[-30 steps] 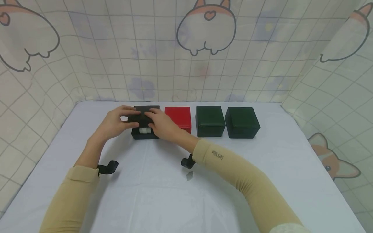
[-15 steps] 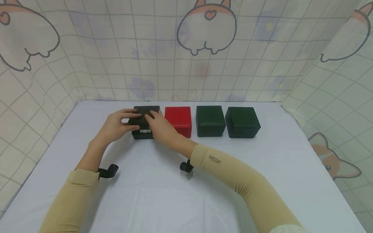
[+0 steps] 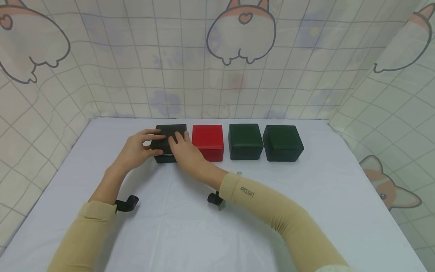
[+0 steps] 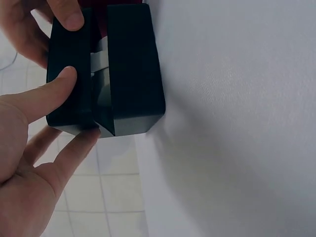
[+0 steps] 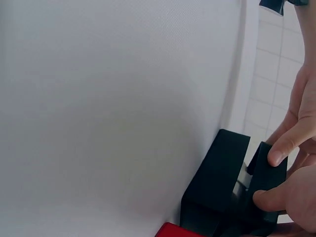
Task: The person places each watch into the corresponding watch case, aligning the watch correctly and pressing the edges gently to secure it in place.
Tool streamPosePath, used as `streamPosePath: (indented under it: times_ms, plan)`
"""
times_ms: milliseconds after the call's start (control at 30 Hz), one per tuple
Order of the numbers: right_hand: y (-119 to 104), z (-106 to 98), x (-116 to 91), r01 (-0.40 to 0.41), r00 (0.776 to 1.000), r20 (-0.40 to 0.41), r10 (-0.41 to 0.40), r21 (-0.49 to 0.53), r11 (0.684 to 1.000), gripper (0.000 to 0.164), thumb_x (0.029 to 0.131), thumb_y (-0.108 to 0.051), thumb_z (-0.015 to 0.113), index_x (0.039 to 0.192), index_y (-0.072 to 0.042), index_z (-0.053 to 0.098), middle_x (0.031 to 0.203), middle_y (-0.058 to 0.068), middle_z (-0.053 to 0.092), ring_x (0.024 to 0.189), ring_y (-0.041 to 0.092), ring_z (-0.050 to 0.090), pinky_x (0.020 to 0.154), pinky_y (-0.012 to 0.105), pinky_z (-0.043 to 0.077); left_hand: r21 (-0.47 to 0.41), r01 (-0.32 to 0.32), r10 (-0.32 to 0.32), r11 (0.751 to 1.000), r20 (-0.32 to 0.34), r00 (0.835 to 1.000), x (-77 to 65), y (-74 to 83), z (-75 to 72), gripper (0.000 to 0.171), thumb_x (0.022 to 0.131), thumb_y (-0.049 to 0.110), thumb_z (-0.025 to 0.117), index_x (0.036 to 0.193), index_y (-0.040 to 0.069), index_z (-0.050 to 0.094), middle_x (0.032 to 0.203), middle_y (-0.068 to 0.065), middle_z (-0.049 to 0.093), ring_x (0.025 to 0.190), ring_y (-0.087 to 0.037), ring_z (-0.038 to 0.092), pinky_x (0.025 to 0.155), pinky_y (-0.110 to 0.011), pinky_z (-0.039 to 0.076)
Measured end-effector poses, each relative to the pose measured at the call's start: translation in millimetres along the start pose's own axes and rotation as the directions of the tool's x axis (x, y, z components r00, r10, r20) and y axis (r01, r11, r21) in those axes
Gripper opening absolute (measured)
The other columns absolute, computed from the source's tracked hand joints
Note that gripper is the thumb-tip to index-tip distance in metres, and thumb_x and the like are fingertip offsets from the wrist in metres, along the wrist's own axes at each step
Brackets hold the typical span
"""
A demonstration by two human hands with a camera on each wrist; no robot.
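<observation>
A black box (image 3: 168, 130) stands at the left end of a row on the white table. Its hinged lid (image 4: 69, 52) is nearly down, leaving a narrow gap above the base (image 4: 136, 74). Through that gap a pale band-like item (image 4: 100, 60) shows inside; its kind is unclear. My left hand (image 3: 136, 151) grips the lid's left side, thumb on the front face and a finger at the lower corner. At the lid's right side my right hand (image 3: 187, 155) holds on, its thumb against the front face and fingers over the top.
A red box (image 3: 208, 136) stands close to the black one's right. Beyond it are two dark green boxes (image 3: 245, 141). The white table (image 3: 170, 226) ends at a patterned curtain (image 3: 142, 75). A small greyish piece (image 3: 222, 206) lies near my right wrist.
The black box's lid has come down and forward under both hands, covering the pale item from the head view. My right hand has shifted slightly lower.
</observation>
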State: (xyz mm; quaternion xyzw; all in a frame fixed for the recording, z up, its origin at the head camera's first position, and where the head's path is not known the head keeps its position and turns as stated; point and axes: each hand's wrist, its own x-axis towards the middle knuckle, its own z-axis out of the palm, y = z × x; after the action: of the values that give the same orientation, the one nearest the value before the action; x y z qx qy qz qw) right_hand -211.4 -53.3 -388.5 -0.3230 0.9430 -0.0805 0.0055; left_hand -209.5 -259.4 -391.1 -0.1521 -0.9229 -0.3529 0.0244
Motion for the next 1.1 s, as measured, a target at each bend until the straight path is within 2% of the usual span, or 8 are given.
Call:
streamPosePath:
  times_ms: [167, 300, 433, 567, 733, 933, 1100]
  plan:
    - [-2.0, -1.1, -2.6, -0.001, 1.0, -0.014, 0.001, -0.006, 1.0, 0.061, 0.099, -0.015, 0.069, 0.154, -0.007, 0.044, 0.159, 0.021, 0.037, 0.147, 0.044, 0.033, 0.097, 0.039, 0.053, 0.014, -0.035, 0.035, 0.999, -0.004, 0.999, -0.7, -2.8, 2.4, 0.05, 0.085, 0.002, 0.083, 0.132, 0.001, 0.067, 0.148, -0.021, 0.049, 0.14, -0.045, 0.04, 0.101, -0.058, 0.048]
    - [-2.6, -2.1, -5.1, 0.011, 1.0, -0.022, -0.012, -0.011, 1.0, 0.056, 0.101, -0.016, 0.067, 0.152, -0.007, 0.048, 0.157, 0.02, 0.04, 0.146, 0.043, 0.035, 0.097, 0.039, 0.052, -0.009, -0.042, 0.042, 0.999, 0.011, 0.999, -2.1, -2.5, 2.7, 0.05, 0.086, 0.001, 0.083, 0.133, 0.0, 0.066, 0.148, -0.022, 0.047, 0.141, -0.045, 0.039, 0.102, -0.059, 0.047]
    - [-4.0, -4.0, -9.3, 0.041, 0.998, -0.05, -0.041, -0.008, 0.999, 0.053, 0.099, -0.02, 0.071, 0.147, -0.008, 0.054, 0.153, 0.019, 0.046, 0.144, 0.039, 0.039, 0.098, 0.038, 0.052, -0.033, -0.041, 0.042, 0.999, 0.028, 0.999, -4.1, -2.3, 2.6, 0.052, 0.086, 0.002, 0.083, 0.134, -0.001, 0.064, 0.15, -0.022, 0.044, 0.142, -0.044, 0.038, 0.104, -0.058, 0.046]
    - [-4.8, -8.1, -16.7, 0.061, 0.993, -0.097, -0.066, -0.05, 0.997, 0.05, 0.096, -0.028, 0.074, 0.142, -0.011, 0.059, 0.148, 0.014, 0.052, 0.139, 0.032, 0.046, 0.098, 0.035, 0.053, -0.022, -0.052, 0.053, 0.998, 0.031, 0.998, -6.3, -2.5, 3.0, 0.054, 0.086, 0.003, 0.083, 0.136, 0.0, 0.063, 0.152, -0.022, 0.043, 0.142, -0.044, 0.038, 0.104, -0.058, 0.045]
    - [0.3, -14.1, -29.7, 0.07, 0.986, -0.146, -0.081, -0.082, 0.994, 0.05, 0.094, -0.033, 0.075, 0.138, -0.014, 0.063, 0.142, 0.009, 0.057, 0.131, 0.027, 0.052, 0.1, 0.035, 0.052, 0.007, -0.056, 0.056, 0.998, 0.023, 0.998, -9.9, -1.9, 4.8, 0.054, 0.089, 0.01, 0.082, 0.138, 0.002, 0.062, 0.154, -0.021, 0.042, 0.142, -0.045, 0.038, 0.105, -0.061, 0.044]
    - [13.8, -20.2, -45.2, 0.079, 0.983, -0.164, -0.084, -0.038, 0.996, 0.048, 0.093, -0.034, 0.076, 0.136, -0.014, 0.065, 0.139, 0.008, 0.06, 0.126, 0.024, 0.056, 0.102, 0.036, 0.051, -0.003, -0.057, 0.057, 0.998, -0.017, 0.998, -15.2, -1.1, 7.4, 0.053, 0.098, 0.027, 0.073, 0.143, 0.004, 0.057, 0.156, -0.019, 0.04, 0.142, -0.043, 0.037, 0.104, -0.062, 0.044]
    - [28.9, -25.0, -58.1, 0.065, 0.984, -0.168, -0.062, 0.011, 0.998, 0.048, 0.09, -0.035, 0.079, 0.132, -0.013, 0.068, 0.137, 0.009, 0.061, 0.125, 0.026, 0.057, 0.101, 0.038, 0.052, -0.002, -0.061, 0.061, 0.998, -0.029, 0.998, -15.3, 1.3, 9.1, 0.049, 0.103, 0.033, 0.065, 0.143, 0.005, 0.057, 0.157, -0.019, 0.038, 0.142, -0.044, 0.037, 0.105, -0.063, 0.042]
